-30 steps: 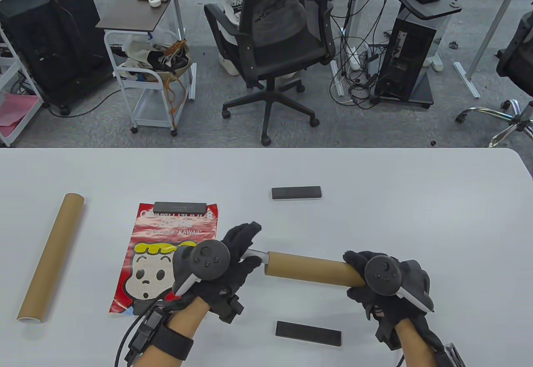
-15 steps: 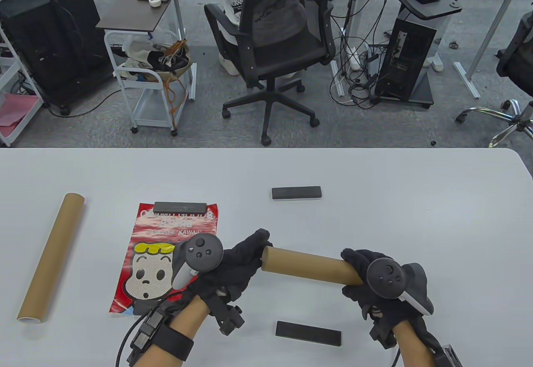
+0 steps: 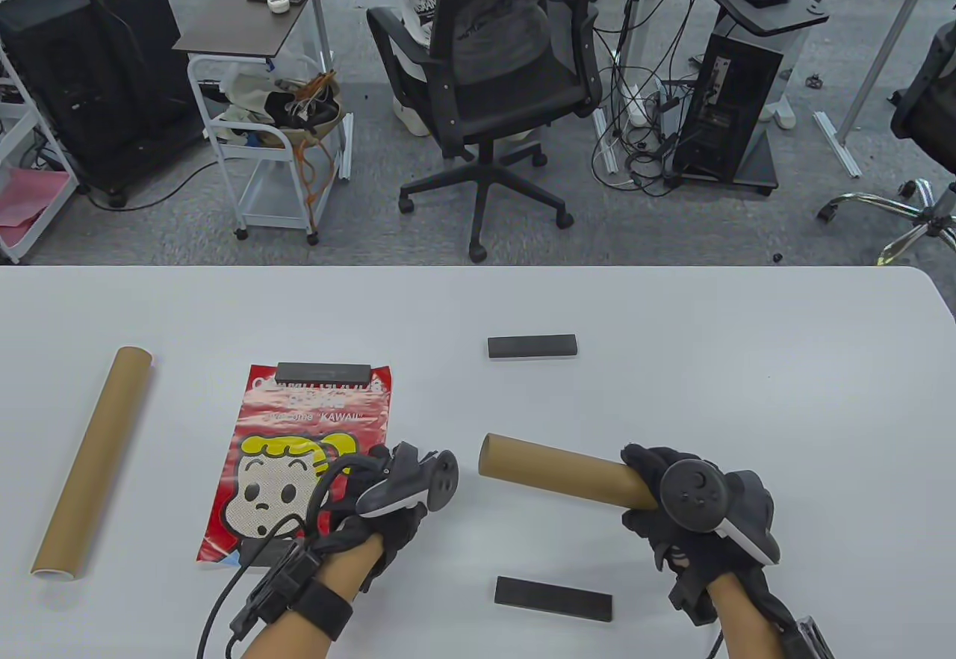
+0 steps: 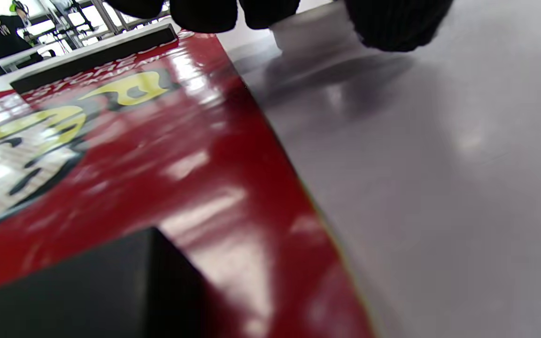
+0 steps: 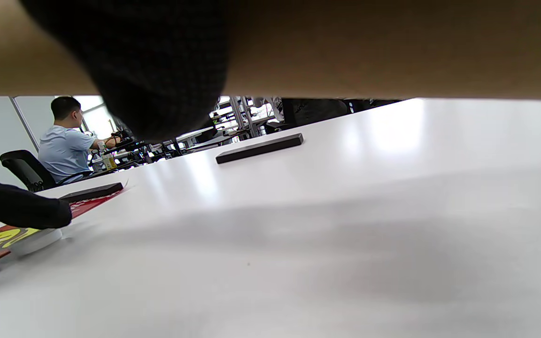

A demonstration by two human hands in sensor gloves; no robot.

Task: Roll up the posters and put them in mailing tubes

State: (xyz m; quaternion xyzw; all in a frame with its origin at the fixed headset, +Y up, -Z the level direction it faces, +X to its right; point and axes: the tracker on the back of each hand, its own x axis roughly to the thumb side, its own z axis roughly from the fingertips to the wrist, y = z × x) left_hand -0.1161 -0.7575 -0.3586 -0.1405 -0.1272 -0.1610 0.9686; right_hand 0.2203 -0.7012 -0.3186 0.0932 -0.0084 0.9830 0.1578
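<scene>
Right hand: the gloved right hand (image 3: 691,513) has its fingers curled round the right end of a brown cardboard mailing tube (image 3: 556,471), gripping it and holding it above the tabletop (image 3: 747,390); in the right wrist view the tube (image 5: 392,47) runs across the top edge, with its shadow on the surface below.
Held tube: it lies almost level, the left open end a little farther from the person than the gripped end, and free of the other hand.
Left hand: the gloved left hand (image 3: 388,498) sits at the right edge of the poster, rolled onto its side so the tracker faces right; in the left wrist view its fingers (image 4: 204,11) are bent down near a small white round object (image 4: 308,33) on the tabletop. Whether they pinch it I cannot tell.
Poster: a glossy red poster with a yellow-haired cartoon face (image 3: 299,465) lies flat on the tabletop, left of centre.
Weights on poster: a dark grey rectangular bar (image 3: 323,372) lies across the poster's far edge; another dark block (image 4: 87,291) rests on its near corner, seen close in the left wrist view.
Other bars: one dark bar (image 3: 532,346) lies farther back at centre, one (image 3: 553,598) near the front edge between the two forearms.
Second tube: a second brown cardboard tube (image 3: 93,461) lies on the tabletop at far left, well apart from the poster.
</scene>
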